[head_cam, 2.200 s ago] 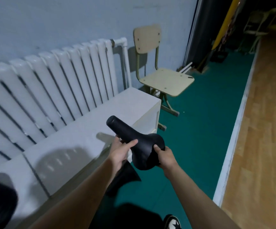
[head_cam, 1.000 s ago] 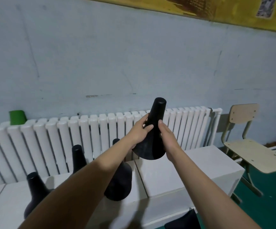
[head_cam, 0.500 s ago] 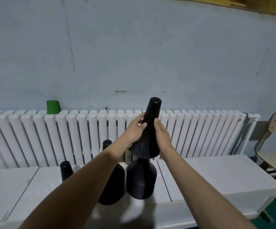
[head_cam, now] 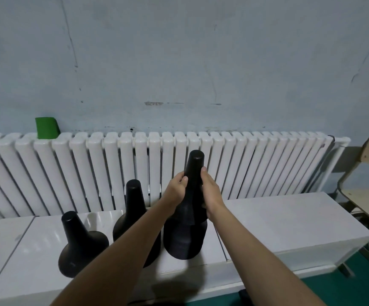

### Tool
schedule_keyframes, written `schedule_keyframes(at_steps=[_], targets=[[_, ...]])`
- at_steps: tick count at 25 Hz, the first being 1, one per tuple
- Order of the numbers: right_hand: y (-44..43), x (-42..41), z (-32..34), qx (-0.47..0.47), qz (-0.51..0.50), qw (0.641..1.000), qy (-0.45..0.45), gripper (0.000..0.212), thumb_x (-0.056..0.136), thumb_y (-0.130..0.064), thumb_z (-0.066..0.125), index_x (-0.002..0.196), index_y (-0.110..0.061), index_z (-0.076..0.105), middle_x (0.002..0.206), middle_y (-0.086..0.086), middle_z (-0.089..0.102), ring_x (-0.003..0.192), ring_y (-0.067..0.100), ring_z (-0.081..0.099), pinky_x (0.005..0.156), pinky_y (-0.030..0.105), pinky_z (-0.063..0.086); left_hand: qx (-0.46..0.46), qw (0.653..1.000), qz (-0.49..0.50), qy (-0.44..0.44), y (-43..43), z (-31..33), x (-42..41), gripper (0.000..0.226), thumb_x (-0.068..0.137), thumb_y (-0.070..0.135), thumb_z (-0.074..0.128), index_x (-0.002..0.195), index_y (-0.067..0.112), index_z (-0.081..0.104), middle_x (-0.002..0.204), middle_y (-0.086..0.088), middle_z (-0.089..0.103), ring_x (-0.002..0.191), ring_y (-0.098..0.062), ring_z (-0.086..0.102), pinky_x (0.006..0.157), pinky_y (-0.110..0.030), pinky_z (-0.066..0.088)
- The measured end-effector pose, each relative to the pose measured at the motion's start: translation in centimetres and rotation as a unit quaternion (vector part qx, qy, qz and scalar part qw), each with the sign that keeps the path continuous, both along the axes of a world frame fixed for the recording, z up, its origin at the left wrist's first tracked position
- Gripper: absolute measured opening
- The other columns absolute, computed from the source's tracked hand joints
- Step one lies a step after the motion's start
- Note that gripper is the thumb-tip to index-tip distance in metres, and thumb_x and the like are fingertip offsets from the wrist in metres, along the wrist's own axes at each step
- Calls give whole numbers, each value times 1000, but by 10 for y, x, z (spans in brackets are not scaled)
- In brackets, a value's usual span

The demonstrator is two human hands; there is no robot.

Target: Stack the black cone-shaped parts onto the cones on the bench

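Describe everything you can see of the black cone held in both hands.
The top cone looks matte black, perhaps plastic, with a narrow flat-topped neck flaring into a wide skirt. It stands nearly upright, sleeved over the lower cone, rightmost of three on the white bench. The left hand and right hand grip its neck from either side. Whether it is fully seated is unclear.

A matte black cone-shaped part [head_cam: 194,166] stands upright just right of frame centre, its flared skirt sleeved over the neck of a wider black base cone [head_cam: 184,241] on the white bench [head_cam: 289,221]. Two more stand to its left: a taller middle cone [head_cam: 133,202], then a shorter left cone [head_cam: 77,239] at lower left.
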State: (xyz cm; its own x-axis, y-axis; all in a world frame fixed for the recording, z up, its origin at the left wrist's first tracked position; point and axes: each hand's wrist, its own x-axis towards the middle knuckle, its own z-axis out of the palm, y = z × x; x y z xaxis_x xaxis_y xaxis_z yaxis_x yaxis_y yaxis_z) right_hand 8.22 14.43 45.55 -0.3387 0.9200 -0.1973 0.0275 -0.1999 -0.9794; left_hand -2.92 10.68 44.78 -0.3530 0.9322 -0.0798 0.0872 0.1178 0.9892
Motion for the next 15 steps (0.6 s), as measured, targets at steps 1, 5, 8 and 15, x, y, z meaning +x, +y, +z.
schedule_keyframes(at_steps=[1,5,8,15], targets=[[4,0,-8,-13,-3,1000,-1,47,100,-66,42,124,-36,70,113,-1,77,102,19,74,90,39,60,-14,1000,-2,-10,4,-10,1,33,105,32,33,125,19,56,117,-13,65,105,-26,63,98,-46,51],[9,-2,-40,-65,2,998,-22,49,99,-69,41,125,-37,67,119,-3,73,105,17,69,89,40,55,-96,993,-4,-72,19,-56,-9,53,84,70,38,113,31,59,113,-7,68,104,-24,67,94,-51,53],[9,-7,-66,-85,-16,996,-17,46,99,-68,41,126,-39,64,123,-3,71,111,19,67,98,45,53,-106,983,1,-147,14,-64,-6,47,95,63,40,122,30,58,117,-2,68,109,-22,65,98,-48,50],[11,-5,-64,-103,-2,994,-23,49,102,-65,41,136,-34,59,124,-3,69,107,17,66,77,31,51,-119,981,16,-153,19,-66,1,46,101,55,32,134,28,50,121,1,63,107,-17,60,92,-39,47]])
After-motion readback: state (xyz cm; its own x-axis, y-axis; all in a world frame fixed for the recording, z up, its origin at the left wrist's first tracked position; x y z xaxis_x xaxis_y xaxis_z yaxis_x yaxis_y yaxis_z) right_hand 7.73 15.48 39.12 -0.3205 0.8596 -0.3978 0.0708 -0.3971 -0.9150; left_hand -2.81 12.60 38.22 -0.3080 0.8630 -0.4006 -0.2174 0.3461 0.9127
